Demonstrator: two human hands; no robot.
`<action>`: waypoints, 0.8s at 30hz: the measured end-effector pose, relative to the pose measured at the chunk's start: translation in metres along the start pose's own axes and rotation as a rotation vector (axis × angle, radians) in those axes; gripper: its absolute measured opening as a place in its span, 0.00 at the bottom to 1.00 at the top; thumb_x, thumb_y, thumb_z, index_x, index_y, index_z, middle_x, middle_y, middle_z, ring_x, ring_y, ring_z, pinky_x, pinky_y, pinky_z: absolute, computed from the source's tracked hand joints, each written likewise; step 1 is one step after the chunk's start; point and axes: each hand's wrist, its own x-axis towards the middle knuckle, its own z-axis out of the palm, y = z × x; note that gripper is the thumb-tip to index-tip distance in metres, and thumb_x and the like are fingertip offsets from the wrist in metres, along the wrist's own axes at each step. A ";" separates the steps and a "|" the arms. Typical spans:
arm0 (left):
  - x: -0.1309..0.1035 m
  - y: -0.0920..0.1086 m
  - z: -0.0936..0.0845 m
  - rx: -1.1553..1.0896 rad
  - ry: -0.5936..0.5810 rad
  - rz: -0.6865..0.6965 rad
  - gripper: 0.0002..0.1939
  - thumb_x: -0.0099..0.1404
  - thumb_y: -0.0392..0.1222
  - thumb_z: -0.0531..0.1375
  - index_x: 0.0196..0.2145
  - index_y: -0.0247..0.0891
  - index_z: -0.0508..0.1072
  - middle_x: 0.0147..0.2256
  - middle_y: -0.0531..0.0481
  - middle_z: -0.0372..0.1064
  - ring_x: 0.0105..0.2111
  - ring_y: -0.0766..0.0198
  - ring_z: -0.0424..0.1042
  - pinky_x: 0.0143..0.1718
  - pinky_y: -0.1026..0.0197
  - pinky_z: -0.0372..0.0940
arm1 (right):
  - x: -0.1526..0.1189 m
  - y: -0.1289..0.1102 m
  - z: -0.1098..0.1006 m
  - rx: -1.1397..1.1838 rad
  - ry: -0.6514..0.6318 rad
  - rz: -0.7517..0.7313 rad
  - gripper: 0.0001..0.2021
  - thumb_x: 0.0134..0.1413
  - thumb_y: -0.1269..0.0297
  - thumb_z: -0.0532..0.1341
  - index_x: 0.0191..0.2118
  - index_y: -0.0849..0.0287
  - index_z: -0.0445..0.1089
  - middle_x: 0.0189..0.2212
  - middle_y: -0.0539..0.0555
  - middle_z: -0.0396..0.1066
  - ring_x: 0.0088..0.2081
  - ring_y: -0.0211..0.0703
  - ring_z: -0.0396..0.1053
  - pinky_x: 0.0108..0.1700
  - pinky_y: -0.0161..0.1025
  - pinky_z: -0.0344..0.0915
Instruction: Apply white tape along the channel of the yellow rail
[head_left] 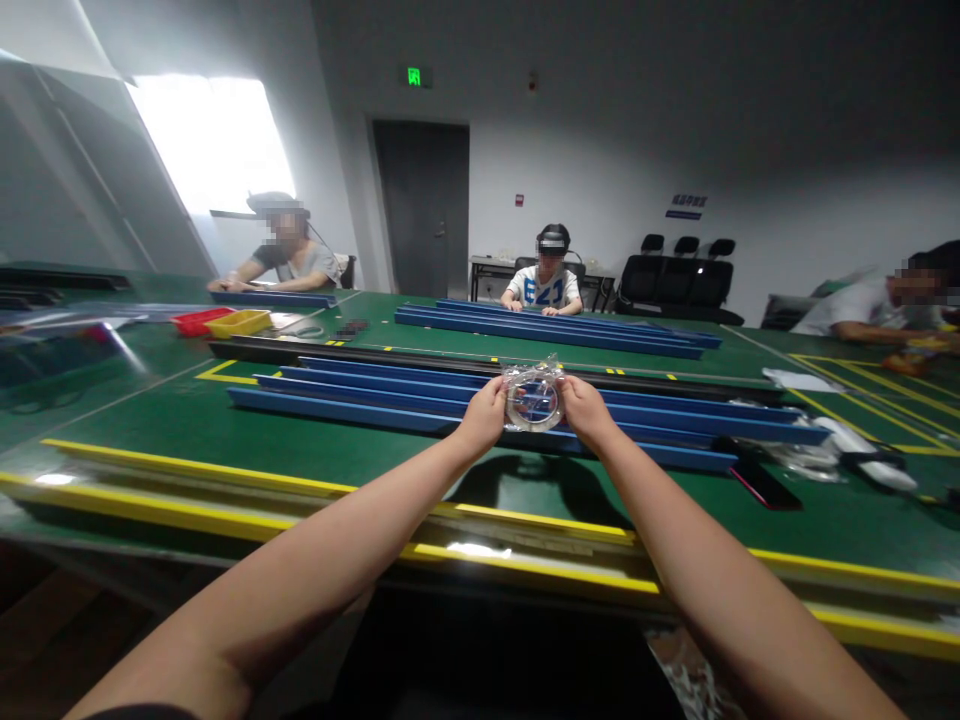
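Above a green-topped desk [187, 425], we see a silvery ring in crinkled clear plastic film [534, 392], held in front of long blue channel-shaped rails [337, 409]. The left hand [484, 415] pinches 1 side of it and the right hand [587, 408] the other, both narrowed onto the wrapped edges (we cannot tell how firmly). Gripping it at opposite sides seems to keep it steady and its middle uncovered; the rails, laid side by side, look lined up for tidiness. The ring's open face points roughly toward our viewpoint, loose film uppermost; being round, it shows us no clear long axis.
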 end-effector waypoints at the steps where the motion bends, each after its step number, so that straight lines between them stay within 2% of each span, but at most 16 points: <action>1: 0.001 0.000 0.000 -0.044 0.017 -0.024 0.16 0.67 0.49 0.53 0.48 0.39 0.69 0.41 0.45 0.74 0.31 0.62 0.75 0.28 0.61 0.70 | 0.001 0.000 0.000 0.041 0.003 0.025 0.23 0.59 0.44 0.48 0.35 0.57 0.70 0.26 0.54 0.72 0.25 0.42 0.67 0.26 0.37 0.61; 6: 0.005 0.004 0.002 -0.234 0.083 -0.116 0.16 0.66 0.42 0.54 0.51 0.41 0.66 0.42 0.47 0.72 0.29 0.66 0.73 0.28 0.61 0.71 | 0.003 -0.001 -0.002 0.339 -0.014 0.187 0.20 0.54 0.44 0.54 0.38 0.56 0.67 0.31 0.54 0.74 0.24 0.42 0.69 0.23 0.38 0.65; 10: 0.005 0.006 0.002 -0.233 0.106 -0.163 0.13 0.65 0.41 0.55 0.48 0.41 0.66 0.35 0.50 0.72 0.22 0.70 0.69 0.21 0.65 0.67 | 0.003 -0.002 -0.003 0.436 -0.025 0.234 0.19 0.52 0.45 0.57 0.37 0.56 0.66 0.26 0.52 0.72 0.21 0.40 0.66 0.22 0.38 0.65; 14: 0.004 0.005 0.003 -0.211 0.127 -0.145 0.10 0.66 0.41 0.54 0.45 0.39 0.65 0.29 0.53 0.68 0.18 0.72 0.64 0.18 0.69 0.62 | 0.001 -0.009 -0.001 0.544 -0.042 0.255 0.17 0.51 0.47 0.59 0.38 0.56 0.67 0.21 0.48 0.69 0.19 0.39 0.64 0.23 0.39 0.65; 16: 0.003 0.004 0.004 -0.190 0.125 -0.158 0.10 0.65 0.43 0.55 0.43 0.38 0.66 0.27 0.54 0.67 0.18 0.72 0.64 0.18 0.69 0.61 | -0.003 -0.013 0.002 0.592 -0.096 0.264 0.17 0.50 0.47 0.61 0.38 0.57 0.67 0.20 0.47 0.67 0.18 0.38 0.63 0.23 0.38 0.65; 21: 0.004 0.001 0.003 -0.080 0.098 -0.283 0.13 0.57 0.45 0.63 0.38 0.36 0.68 0.25 0.53 0.67 0.20 0.70 0.65 0.21 0.67 0.61 | -0.017 -0.018 0.012 0.567 -0.413 0.228 0.20 0.50 0.43 0.60 0.34 0.58 0.67 0.17 0.47 0.65 0.17 0.37 0.61 0.21 0.37 0.63; 22: 0.004 0.001 0.002 -0.069 0.109 -0.291 0.15 0.56 0.45 0.64 0.38 0.36 0.68 0.25 0.53 0.67 0.20 0.70 0.65 0.21 0.67 0.61 | -0.017 -0.017 0.013 0.554 -0.426 0.208 0.21 0.51 0.42 0.60 0.33 0.58 0.67 0.17 0.47 0.65 0.17 0.37 0.61 0.21 0.36 0.62; 24: 0.005 0.000 -0.001 -0.055 0.128 -0.291 0.18 0.54 0.47 0.66 0.37 0.36 0.66 0.26 0.54 0.66 0.21 0.70 0.65 0.21 0.67 0.61 | -0.015 -0.014 0.014 0.522 -0.350 0.172 0.22 0.51 0.41 0.59 0.31 0.58 0.66 0.17 0.47 0.65 0.18 0.36 0.61 0.21 0.34 0.60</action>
